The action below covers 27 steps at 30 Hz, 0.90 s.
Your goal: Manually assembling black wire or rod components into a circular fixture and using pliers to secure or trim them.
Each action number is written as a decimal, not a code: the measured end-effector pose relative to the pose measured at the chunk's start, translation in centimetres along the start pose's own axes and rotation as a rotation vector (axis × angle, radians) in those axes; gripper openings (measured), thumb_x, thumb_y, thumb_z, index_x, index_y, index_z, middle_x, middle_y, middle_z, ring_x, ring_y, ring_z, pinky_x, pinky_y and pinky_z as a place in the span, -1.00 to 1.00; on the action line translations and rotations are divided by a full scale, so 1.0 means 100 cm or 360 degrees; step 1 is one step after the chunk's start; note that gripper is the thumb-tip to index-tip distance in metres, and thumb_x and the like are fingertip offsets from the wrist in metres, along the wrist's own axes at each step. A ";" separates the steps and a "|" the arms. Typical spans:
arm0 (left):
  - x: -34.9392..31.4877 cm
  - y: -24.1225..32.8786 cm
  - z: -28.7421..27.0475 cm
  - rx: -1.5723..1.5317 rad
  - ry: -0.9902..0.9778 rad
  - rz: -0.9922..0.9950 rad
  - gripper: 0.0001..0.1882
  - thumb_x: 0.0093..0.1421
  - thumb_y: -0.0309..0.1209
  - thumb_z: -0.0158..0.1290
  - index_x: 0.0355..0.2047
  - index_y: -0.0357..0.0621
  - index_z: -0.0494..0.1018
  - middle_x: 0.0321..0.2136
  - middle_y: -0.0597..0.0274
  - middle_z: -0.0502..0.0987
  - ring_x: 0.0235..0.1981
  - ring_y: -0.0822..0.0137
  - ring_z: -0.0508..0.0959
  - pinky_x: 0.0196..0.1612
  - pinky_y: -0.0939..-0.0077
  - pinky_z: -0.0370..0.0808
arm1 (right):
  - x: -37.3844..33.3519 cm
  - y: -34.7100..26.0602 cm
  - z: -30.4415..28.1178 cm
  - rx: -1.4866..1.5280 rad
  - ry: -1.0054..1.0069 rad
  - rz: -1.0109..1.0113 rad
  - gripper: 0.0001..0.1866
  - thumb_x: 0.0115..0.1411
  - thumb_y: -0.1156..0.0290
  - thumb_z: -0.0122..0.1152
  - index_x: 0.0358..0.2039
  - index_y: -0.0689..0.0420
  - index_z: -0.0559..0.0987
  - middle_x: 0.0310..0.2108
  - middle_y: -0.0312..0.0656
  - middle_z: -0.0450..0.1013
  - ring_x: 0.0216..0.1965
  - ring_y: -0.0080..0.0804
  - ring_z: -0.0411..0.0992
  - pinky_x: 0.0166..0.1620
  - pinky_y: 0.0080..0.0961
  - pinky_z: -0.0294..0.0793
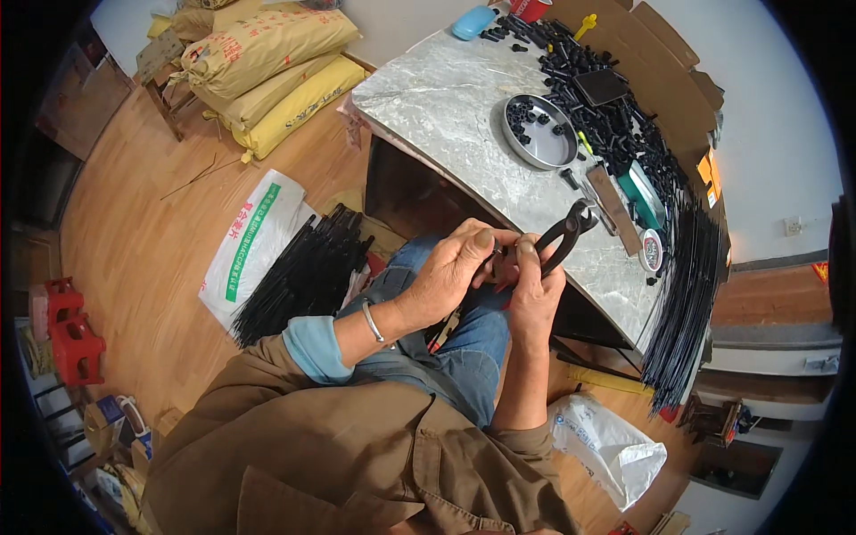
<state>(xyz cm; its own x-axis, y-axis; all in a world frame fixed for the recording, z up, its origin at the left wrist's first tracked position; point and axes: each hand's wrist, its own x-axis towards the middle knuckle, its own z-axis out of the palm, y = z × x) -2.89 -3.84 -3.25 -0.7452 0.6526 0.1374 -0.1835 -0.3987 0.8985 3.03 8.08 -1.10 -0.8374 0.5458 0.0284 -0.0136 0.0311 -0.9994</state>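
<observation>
Head view, looking down at my lap as I sit at a marble-topped table (446,98). Far left on the wood floor stand two red stools (71,334); behind them, three stacked yellow sacks (267,67). Nearer, one bundle of long black rods (299,272) lies on a white bag. At centre, my left hand (450,267) pinches something small that I cannot make out, touching my right hand (535,290), which is clamped on the handles of one pair of black pincers (557,241). Its long axis runs up and right from my hands, head over the table edge; my right hand is nearer. Farther right sit one round metal dish (539,132) of small black pieces, a loose heap, more rods.
</observation>
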 end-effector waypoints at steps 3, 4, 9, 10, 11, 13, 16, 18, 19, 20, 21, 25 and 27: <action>0.001 -0.001 0.000 0.0102 0.0045 0.0029 -0.43 0.40 -0.01 -0.34 -0.01 -0.27 0.42 -0.31 0.33 0.33 -0.41 0.55 0.32 -0.34 0.66 0.32 | -0.004 -0.003 0.002 0.0234 -0.0156 0.0114 -0.82 0.31 0.42 -0.09 -0.36 0.21 0.45 -0.64 -0.37 0.21 -0.60 -0.61 0.18 -0.50 -0.62 0.28; 0.002 -0.002 0.002 0.0127 0.0071 0.0077 -0.44 0.40 -0.02 -0.33 -0.01 -0.28 0.41 -0.29 0.33 0.34 -0.41 0.55 0.33 -0.33 0.66 0.33 | -0.007 -0.007 0.005 0.0238 -0.0155 0.0137 -0.82 0.31 0.42 -0.08 -0.35 0.22 0.45 -0.64 -0.38 0.21 -0.60 -0.62 0.18 -0.49 -0.61 0.28; 0.001 -0.001 0.007 -0.0022 0.0090 0.0052 -0.46 0.41 -0.06 -0.33 0.00 -0.29 0.41 -0.26 0.32 0.34 -0.37 0.56 0.34 -0.31 0.64 0.34 | -0.009 -0.011 0.013 0.0192 -0.0104 0.0214 -0.82 0.30 0.38 -0.03 -0.35 0.21 0.46 -0.64 -0.41 0.21 -0.60 -0.65 0.14 -0.50 -0.61 0.22; 0.002 -0.003 0.008 -0.0031 0.0089 0.0084 -0.46 0.41 -0.07 -0.33 0.00 -0.30 0.41 -0.26 0.32 0.33 -0.36 0.56 0.35 -0.30 0.64 0.34 | -0.008 -0.010 0.012 0.0190 -0.0106 0.0216 -0.82 0.30 0.38 -0.03 -0.35 0.21 0.46 -0.64 -0.41 0.21 -0.60 -0.65 0.14 -0.50 -0.61 0.22; 0.001 -0.002 0.007 -0.0031 0.0092 0.0083 -0.46 0.41 -0.07 -0.33 0.00 -0.30 0.41 -0.26 0.32 0.33 -0.36 0.56 0.35 -0.30 0.64 0.34 | -0.008 -0.008 0.011 0.0225 -0.0106 0.0200 -0.83 0.30 0.38 -0.02 -0.35 0.20 0.46 -0.64 -0.42 0.20 -0.60 -0.65 0.14 -0.50 -0.62 0.21; 0.000 0.004 0.007 0.0071 0.0054 0.0063 -0.46 0.41 -0.07 -0.33 0.01 -0.30 0.40 -0.25 0.32 0.33 -0.34 0.56 0.36 -0.28 0.64 0.35 | -0.008 -0.005 0.009 0.0258 -0.0111 0.0185 -0.83 0.30 0.38 -0.02 -0.36 0.19 0.46 -0.64 -0.42 0.20 -0.60 -0.66 0.14 -0.50 -0.62 0.20; 0.002 -0.004 0.008 0.0010 0.0062 0.0085 -0.48 0.41 -0.09 -0.32 0.01 -0.29 0.40 -0.25 0.31 0.33 -0.34 0.55 0.36 -0.26 0.64 0.36 | -0.008 -0.002 0.009 0.0276 -0.0097 0.0171 -0.83 0.30 0.38 -0.01 -0.37 0.18 0.46 -0.64 -0.43 0.20 -0.60 -0.66 0.13 -0.50 -0.63 0.18; 0.000 0.001 0.008 0.0084 0.0068 0.0084 -0.48 0.41 -0.09 -0.31 0.01 -0.30 0.40 -0.25 0.31 0.33 -0.34 0.55 0.37 -0.25 0.64 0.37 | -0.008 -0.002 0.007 0.0223 -0.0095 0.0151 -0.81 0.31 0.39 -0.02 -0.38 0.21 0.47 -0.63 -0.39 0.25 -0.59 -0.65 0.20 -0.52 -0.63 0.25; 0.000 0.003 0.007 0.0159 0.0072 0.0083 -0.49 0.41 -0.10 -0.31 0.01 -0.31 0.40 -0.24 0.31 0.33 -0.33 0.55 0.37 -0.24 0.64 0.38 | -0.008 -0.003 0.008 0.0222 -0.0098 0.0152 -0.81 0.31 0.39 -0.02 -0.38 0.21 0.47 -0.63 -0.39 0.25 -0.59 -0.65 0.20 -0.52 -0.63 0.25; 0.000 0.002 0.007 0.0158 0.0074 0.0083 -0.49 0.41 -0.10 -0.31 0.01 -0.31 0.40 -0.24 0.31 0.33 -0.33 0.55 0.37 -0.24 0.64 0.38 | -0.009 -0.005 0.010 0.0188 -0.0086 0.0156 -0.82 0.31 0.39 -0.02 -0.40 0.18 0.46 -0.63 -0.41 0.23 -0.59 -0.66 0.17 -0.51 -0.64 0.21; 0.001 -0.002 0.008 0.0107 0.0087 0.0103 -0.48 0.40 -0.09 -0.29 -0.02 -0.34 0.41 -0.25 0.29 0.31 -0.35 0.56 0.40 -0.27 0.66 0.42 | -0.010 -0.006 0.011 0.0153 -0.0074 0.0161 -0.83 0.31 0.38 -0.02 -0.41 0.16 0.45 -0.63 -0.44 0.20 -0.58 -0.67 0.13 -0.50 -0.65 0.17; 0.002 -0.008 0.006 0.0065 0.0108 0.0157 -0.47 0.39 -0.09 -0.26 -0.05 -0.37 0.42 -0.25 0.27 0.29 -0.39 0.56 0.43 -0.30 0.68 0.45 | -0.008 0.001 0.007 0.0211 -0.0109 0.0133 -0.82 0.30 0.40 -0.02 -0.37 0.21 0.47 -0.62 -0.39 0.26 -0.59 -0.65 0.20 -0.50 -0.63 0.25; 0.001 -0.007 0.007 0.0050 0.0101 0.0139 -0.47 0.40 -0.09 -0.28 -0.02 -0.35 0.41 -0.25 0.29 0.30 -0.36 0.55 0.40 -0.29 0.66 0.41 | -0.009 -0.001 0.009 0.0308 -0.0077 0.0152 -0.82 0.31 0.40 -0.02 -0.37 0.21 0.48 -0.62 -0.39 0.26 -0.58 -0.65 0.19 -0.49 -0.63 0.25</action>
<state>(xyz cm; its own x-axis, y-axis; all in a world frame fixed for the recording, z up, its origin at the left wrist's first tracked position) -2.42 -3.05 -3.57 -0.7966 0.5740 0.1898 -0.0968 -0.4309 0.8972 3.25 6.81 -1.02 -0.8651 0.4977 -0.0630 -0.0335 -0.1825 -0.9826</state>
